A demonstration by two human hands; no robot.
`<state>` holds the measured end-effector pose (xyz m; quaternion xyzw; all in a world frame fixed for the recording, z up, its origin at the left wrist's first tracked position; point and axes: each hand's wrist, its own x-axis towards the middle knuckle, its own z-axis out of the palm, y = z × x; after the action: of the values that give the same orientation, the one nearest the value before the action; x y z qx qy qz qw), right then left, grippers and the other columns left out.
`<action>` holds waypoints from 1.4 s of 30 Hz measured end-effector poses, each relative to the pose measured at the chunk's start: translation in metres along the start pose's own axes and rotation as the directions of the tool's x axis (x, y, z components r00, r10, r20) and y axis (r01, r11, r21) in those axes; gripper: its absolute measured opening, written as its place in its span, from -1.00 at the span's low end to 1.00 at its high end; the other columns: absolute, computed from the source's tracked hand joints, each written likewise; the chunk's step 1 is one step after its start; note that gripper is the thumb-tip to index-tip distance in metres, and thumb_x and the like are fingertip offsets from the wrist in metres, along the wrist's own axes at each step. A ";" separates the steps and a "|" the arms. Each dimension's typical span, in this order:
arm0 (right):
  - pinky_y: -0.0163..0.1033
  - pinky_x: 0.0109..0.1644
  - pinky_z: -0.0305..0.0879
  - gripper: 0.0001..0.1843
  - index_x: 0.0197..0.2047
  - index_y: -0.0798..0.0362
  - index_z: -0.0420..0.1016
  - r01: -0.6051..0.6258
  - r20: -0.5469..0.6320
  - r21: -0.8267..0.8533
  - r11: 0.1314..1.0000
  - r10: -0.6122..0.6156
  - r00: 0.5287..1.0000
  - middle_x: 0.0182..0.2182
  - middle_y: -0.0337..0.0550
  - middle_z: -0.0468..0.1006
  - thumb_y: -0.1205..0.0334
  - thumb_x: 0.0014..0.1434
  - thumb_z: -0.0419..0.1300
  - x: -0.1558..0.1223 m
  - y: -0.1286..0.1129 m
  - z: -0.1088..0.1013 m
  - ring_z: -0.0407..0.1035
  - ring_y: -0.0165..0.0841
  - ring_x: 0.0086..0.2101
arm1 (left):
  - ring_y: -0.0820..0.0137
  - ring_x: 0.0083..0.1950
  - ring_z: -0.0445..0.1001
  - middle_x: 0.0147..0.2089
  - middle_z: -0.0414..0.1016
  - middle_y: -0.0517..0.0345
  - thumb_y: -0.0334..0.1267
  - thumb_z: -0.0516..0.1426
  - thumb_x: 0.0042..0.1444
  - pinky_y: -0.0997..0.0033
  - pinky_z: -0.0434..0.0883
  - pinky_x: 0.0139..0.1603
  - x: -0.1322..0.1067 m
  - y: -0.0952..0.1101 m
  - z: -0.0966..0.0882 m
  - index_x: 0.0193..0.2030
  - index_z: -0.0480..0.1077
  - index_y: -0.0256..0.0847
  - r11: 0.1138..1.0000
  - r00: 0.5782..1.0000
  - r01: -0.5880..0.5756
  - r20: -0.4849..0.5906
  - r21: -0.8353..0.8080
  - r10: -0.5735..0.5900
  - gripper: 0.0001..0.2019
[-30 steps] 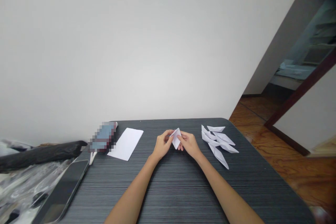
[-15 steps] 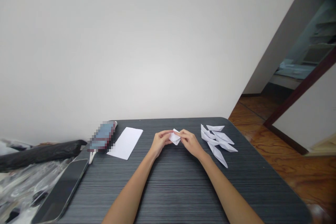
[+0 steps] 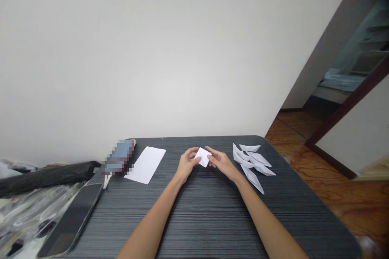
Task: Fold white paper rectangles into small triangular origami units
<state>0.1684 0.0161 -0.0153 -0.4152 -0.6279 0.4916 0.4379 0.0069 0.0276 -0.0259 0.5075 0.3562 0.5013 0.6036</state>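
Small white folded-paper diamond, held up front and centre between two bare hands: next to no weight is to be expected here, with some stiffness lent by the layered folds, little slip, and corners that could easily be bent or crushed. It is best taken by its opposite side edges, thumbs on top and fingers beneath, and that is much how it is gripped now. A matt, plain face is shown to the camera, one point turned toward the body, with faint crease lines running across it; the finer folds are too small to be read. By the left hand, half curled, the left edge is pinched, thumb laid on the face. By the right hand, loosely cupped, the right corner is pinched, the index finger stretched out toward the far side; whether paper is touched by that fingertip cannot be told. The piece is held over the dark, streak-grained tabletop, near its far edge. Off to the right, pointed white folded-paper pieces are heaped loosely, some overlapping. To the left, a flat white rectangular paper is laid out, with a pixelated blue-and-red object just beside it.
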 end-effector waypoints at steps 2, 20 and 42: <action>-0.40 -0.55 0.08 -0.52 -0.03 0.21 0.33 -0.044 0.000 0.030 0.999 0.044 0.999 -0.61 -0.26 0.35 0.15 -0.01 0.10 0.001 0.003 -0.001 0.16 -0.52 -0.60 | 0.38 -0.31 0.44 -0.22 0.45 -0.03 -0.24 0.22 -0.20 0.38 0.38 -0.25 0.000 -0.001 0.001 -0.10 0.30 -0.34 0.999 1.000 -0.011 -0.005 0.033 0.011 -0.53; -0.36 -0.50 0.14 -0.61 -0.11 0.16 0.41 0.044 -0.006 0.109 0.993 -0.044 0.999 -0.59 -0.23 0.41 0.21 -0.04 0.14 -0.002 -0.003 -0.010 0.23 -0.49 -0.57 | 0.35 -0.36 0.47 -0.39 0.51 0.01 -0.11 0.15 -0.10 0.38 0.46 -0.34 -0.006 0.004 0.003 -0.25 0.44 -0.41 0.994 0.996 0.090 0.008 0.063 -0.091 -0.63; -0.37 -0.56 -0.01 -0.72 -0.50 0.19 0.46 -0.001 -0.208 -0.031 1.000 -0.006 0.978 -0.75 -0.33 0.24 0.10 -0.07 0.15 0.001 0.006 -0.009 0.08 -0.54 -0.66 | 0.33 -0.35 0.47 -0.41 0.50 0.00 -0.13 0.18 -0.14 0.34 0.47 -0.28 -0.012 0.003 0.012 -0.30 0.44 -0.46 0.989 0.987 0.147 0.063 0.026 -0.149 -0.63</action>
<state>0.1772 0.0203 -0.0203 -0.4702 -0.5867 0.4351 0.4953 0.0144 0.0132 -0.0207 0.5021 0.3786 0.4346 0.6447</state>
